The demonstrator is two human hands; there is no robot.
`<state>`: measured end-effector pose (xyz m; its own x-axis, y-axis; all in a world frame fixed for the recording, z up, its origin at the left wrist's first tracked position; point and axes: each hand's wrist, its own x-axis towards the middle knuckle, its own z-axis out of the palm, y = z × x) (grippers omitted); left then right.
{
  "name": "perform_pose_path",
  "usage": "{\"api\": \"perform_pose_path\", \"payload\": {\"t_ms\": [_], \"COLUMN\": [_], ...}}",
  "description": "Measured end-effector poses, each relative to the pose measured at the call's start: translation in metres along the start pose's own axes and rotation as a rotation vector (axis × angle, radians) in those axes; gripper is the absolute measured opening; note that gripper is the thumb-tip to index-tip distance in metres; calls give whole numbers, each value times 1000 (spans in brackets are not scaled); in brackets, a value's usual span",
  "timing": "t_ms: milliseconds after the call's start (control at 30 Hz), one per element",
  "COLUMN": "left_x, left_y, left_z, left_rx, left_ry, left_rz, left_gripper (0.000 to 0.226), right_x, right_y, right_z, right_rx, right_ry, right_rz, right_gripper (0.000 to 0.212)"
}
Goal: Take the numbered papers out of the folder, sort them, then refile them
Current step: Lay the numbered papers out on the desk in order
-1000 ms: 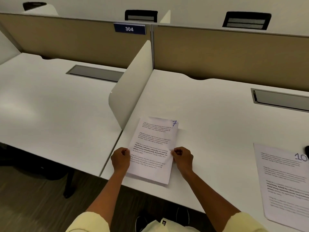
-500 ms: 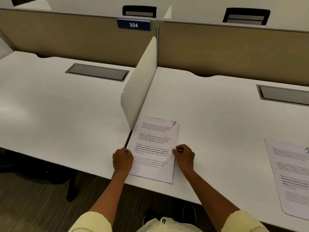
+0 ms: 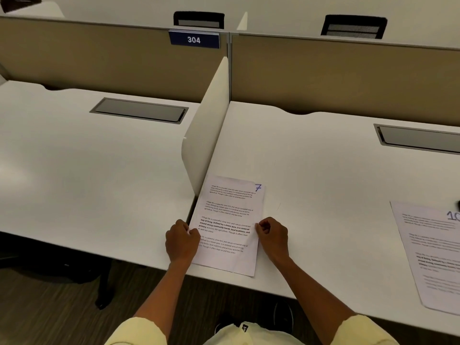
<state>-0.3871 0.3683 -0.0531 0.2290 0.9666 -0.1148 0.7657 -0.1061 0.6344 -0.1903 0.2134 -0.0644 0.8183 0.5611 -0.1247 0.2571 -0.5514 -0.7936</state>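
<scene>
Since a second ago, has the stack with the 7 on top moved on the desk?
No. The stack lies by the foot of the white divider, as before; only the camera shifted.

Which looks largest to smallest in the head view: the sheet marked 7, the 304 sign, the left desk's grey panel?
1. Sheet marked 7, though it lies nearest the camera.
2. Grey panel.
3. 304 sign, the farthest.

The sheet numbered 10 (image 3: pixel 433 255) is cut off by the right edge, its print too blurred to read.

"304" on partition sign (image 3: pixel 194 40); "7" on held paper (image 3: pixel 227 220).
</scene>
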Motion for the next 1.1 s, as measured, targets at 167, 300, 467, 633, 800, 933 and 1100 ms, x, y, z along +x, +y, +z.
{"api": "perform_pose_path", "payload": {"t_ms": [167, 300, 467, 633, 800, 933, 1100], "left_x": [-2, -2, -5, -4, -4, -6, -12], "left_y": [-1, -11, -23, -24, -21, -4, 34], "left_z": [-1, 8, 19, 17, 18, 21, 44], "left_rx": [182, 257, 360, 398, 370, 389, 390], "left_ry": [39, -79, -305, -325, -284, -251, -277], "left_rz": [146, 460, 577, 571, 583, 646, 752], "left_gripper": [33, 66, 83, 89, 95, 91, 86], "right_x": [0, -6, -12, -14, -13, -17, -23], "right_y": [2, 10, 11, 9, 9, 7, 14], "right_z": [4, 11, 15, 13, 7, -6, -29], "right_rx": [-37, -255, -486, -535, -493, -475, -568], "right_ry": [44, -40, -210, -270, -230, -173, -71], "right_rz": [-109, -228, -287, -269, -289, -245, -209], "right_gripper": [16, 38, 55, 59, 62, 73, 84]}}
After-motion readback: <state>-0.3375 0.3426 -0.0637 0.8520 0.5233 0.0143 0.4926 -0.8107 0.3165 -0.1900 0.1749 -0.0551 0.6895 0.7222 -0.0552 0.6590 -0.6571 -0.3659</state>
